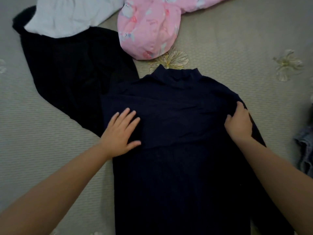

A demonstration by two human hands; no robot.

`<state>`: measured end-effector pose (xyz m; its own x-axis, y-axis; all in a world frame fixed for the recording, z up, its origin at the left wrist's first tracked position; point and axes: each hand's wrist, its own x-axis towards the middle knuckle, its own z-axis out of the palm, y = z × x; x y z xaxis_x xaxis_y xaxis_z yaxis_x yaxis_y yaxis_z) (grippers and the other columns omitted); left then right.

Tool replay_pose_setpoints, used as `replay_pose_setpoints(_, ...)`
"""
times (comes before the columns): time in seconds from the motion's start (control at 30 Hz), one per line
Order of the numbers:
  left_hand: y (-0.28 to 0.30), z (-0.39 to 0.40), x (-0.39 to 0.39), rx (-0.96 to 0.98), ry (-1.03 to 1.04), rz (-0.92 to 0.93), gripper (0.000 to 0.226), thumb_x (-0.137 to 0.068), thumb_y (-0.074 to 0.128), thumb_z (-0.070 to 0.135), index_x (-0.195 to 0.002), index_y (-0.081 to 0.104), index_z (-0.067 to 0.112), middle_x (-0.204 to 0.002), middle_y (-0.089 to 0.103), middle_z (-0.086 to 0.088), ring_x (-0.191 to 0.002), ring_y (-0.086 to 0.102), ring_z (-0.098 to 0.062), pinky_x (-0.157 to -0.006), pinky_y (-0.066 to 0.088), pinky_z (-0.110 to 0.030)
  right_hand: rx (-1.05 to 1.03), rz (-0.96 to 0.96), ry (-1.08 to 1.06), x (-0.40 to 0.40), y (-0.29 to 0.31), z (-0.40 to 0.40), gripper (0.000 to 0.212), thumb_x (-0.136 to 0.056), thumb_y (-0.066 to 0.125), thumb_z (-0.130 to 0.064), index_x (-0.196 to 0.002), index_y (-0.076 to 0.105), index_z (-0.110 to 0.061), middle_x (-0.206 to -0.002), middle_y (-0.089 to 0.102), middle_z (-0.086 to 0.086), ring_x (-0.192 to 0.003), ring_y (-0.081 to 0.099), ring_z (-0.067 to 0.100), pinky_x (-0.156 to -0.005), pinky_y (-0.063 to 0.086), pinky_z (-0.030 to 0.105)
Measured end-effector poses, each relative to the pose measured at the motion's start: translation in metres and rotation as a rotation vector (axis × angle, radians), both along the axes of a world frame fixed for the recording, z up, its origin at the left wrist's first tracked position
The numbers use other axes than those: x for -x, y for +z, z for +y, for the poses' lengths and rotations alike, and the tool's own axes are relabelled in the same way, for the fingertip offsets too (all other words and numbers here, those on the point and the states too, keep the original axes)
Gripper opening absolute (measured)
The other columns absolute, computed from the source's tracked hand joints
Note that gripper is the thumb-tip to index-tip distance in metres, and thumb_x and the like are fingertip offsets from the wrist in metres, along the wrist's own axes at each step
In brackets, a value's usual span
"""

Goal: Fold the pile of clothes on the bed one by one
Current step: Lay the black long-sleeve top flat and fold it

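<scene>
Head view: a navy top [177, 150] lies flat on the bed [42, 133], its high collar pointing to 12 o'clock and its body running down to 6 o'clock, out of the picture. One sleeve is folded across the chest, its lower edge a slanted line from the left hand to the right.

The left hand [121, 133] lies on the top's 9 o'clock edge with fingers straight and spread, pressing the cloth flat. The right hand [239, 122] is at the 3 o'clock edge by the shoulder, fingers curled into the fabric and gripping a bunched fold of it.

At 10 o'clock a black garment [71, 73] spreads out, its near edge touching the navy top. A white garment [67, 14] overlaps its far end. At 12 o'clock a pink printed garment [147, 31] sits just beyond the collar, apart from it. At 3 o'clock, by the frame edge, a bit of denim [304, 150] shows.

Bare bedcover lies open at 8 o'clock and at 2 o'clock.
</scene>
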<state>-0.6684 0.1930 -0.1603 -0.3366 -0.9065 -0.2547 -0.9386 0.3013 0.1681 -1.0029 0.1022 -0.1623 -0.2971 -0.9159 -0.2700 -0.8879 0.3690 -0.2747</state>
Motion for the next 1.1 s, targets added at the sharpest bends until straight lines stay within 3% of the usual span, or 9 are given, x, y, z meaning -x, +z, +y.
replay_pose_setpoints(0.1, -0.005, 0.031, -0.011, -0.150, -0.086, -0.149, 0.092, -0.050, 0.085, 0.042, -0.124, 0.053, -0.002, -0.129, 0.050, -0.026, -0.121, 0.045, -0.043, -0.097, 0.034, -0.055, 0.019, -0.004, 0.017, 0.006, -0.004, 0.005, 0.056, -0.091, 0.044, -0.002, -0.142, 0.023, -0.005, -0.134, 0.039, 0.026, -0.118, 0.043, 0.041, -0.099, 0.035, 0.047)
replay_pose_setpoints(0.17, -0.014, 0.038, -0.024, -0.192, 0.003, -0.141, 0.082, -0.075, 0.068, 0.013, -0.140, 0.019, 0.004, -0.147, 0.023, -0.025, -0.137, 0.009, -0.036, -0.112, 0.008, -0.040, 0.010, -0.010, 0.039, 0.009, -0.004, 0.005, 0.059, -0.089, 0.044, 0.001, -0.143, 0.021, -0.006, -0.133, 0.038, 0.027, -0.115, 0.044, 0.041, -0.098, 0.037, 0.045)
replay_pose_setpoints(0.23, -0.022, 0.037, -0.035, -0.259, 0.067, -0.190, 0.068, -0.092, 0.039, 0.001, -0.142, -0.007, 0.008, -0.153, -0.006, -0.016, -0.140, -0.014, -0.026, -0.112, -0.011, -0.030, -0.028, 0.024, 0.097, 0.010, -0.005, 0.007, 0.063, -0.089, 0.046, -0.001, -0.145, 0.017, -0.007, -0.133, 0.035, 0.029, -0.112, 0.043, 0.043, -0.096, 0.037, 0.046)
replay_pose_setpoints(0.4, -0.022, 0.035, -0.023, -0.320, 0.108, -0.397, 0.064, -0.096, 0.025, 0.008, -0.141, -0.019, 0.004, -0.151, -0.023, -0.014, -0.141, -0.016, -0.026, -0.115, -0.005, -0.035, -0.185, 0.267, 0.255, 0.009, -0.008, 0.010, 0.069, -0.088, 0.057, -0.014, -0.145, 0.020, -0.014, -0.144, 0.023, 0.026, -0.124, 0.030, 0.042, -0.100, 0.027, 0.050)
replay_pose_setpoints(0.53, -0.003, 0.023, -0.010, -0.495, 0.094, -0.569, 0.079, -0.093, 0.037, 0.022, -0.140, -0.022, 0.001, -0.150, -0.025, -0.015, -0.140, -0.019, -0.027, -0.115, -0.003, -0.040, -0.066, 0.103, 0.158, 0.010, 0.004, 0.030, 0.054, -0.094, 0.042, -0.012, -0.145, 0.023, -0.015, -0.150, 0.017, 0.022, -0.133, 0.022, 0.038, -0.106, 0.022, 0.048)
replay_pose_setpoints(0.67, 0.014, 0.025, 0.027, -0.369, 0.175, -0.306, 0.077, -0.090, 0.043, 0.025, -0.145, -0.008, 0.005, -0.154, -0.011, -0.012, -0.142, -0.011, -0.023, -0.115, -0.003, -0.039, 0.128, 0.038, 0.170, 0.040, 0.019, 0.097, 0.045, -0.086, 0.054, -0.001, -0.130, 0.045, 0.006, -0.136, 0.039, 0.032, -0.127, 0.037, 0.043, -0.103, 0.030, 0.050)
replay_pose_setpoints(0.8, 0.007, 0.062, 0.103, -0.206, 0.099, 0.061, 0.066, -0.094, 0.040, 0.022, -0.146, 0.003, 0.004, -0.155, -0.002, -0.012, -0.143, -0.005, -0.022, -0.113, -0.007, -0.030, 0.006, 0.038, 0.001, 0.094, 0.029, 0.196, 0.050, -0.083, 0.063, -0.007, -0.127, 0.045, 0.010, -0.130, 0.044, 0.033, -0.120, 0.043, 0.045, -0.101, 0.034, 0.055)
replay_pose_setpoints(0.97, -0.019, 0.121, 0.195, -0.283, -0.022, 0.090, 0.066, -0.098, 0.028, 0.039, -0.144, -0.007, 0.007, -0.154, -0.011, -0.009, -0.142, -0.012, -0.020, -0.108, -0.017, -0.028, -0.390, 0.199, -0.134, 0.141, 0.030, 0.283, 0.069, -0.084, 0.062, -0.034, -0.138, 0.033, -0.001, -0.134, 0.042, 0.024, -0.121, 0.042, 0.038, -0.098, 0.035, 0.047)
replay_pose_setpoints(1.1, -0.031, 0.152, 0.226, -0.354, 0.040, -0.057, 0.070, -0.096, 0.020, 0.048, -0.143, -0.014, 0.008, -0.153, -0.020, -0.008, -0.141, -0.019, -0.021, -0.108, -0.018, -0.033, -0.385, 0.106, -0.153, 0.157, 0.026, 0.306, 0.037, -0.091, 0.053, -0.014, -0.124, 0.052, 0.002, -0.119, 0.058, 0.022, -0.108, 0.054, 0.035, -0.088, 0.041, 0.037)
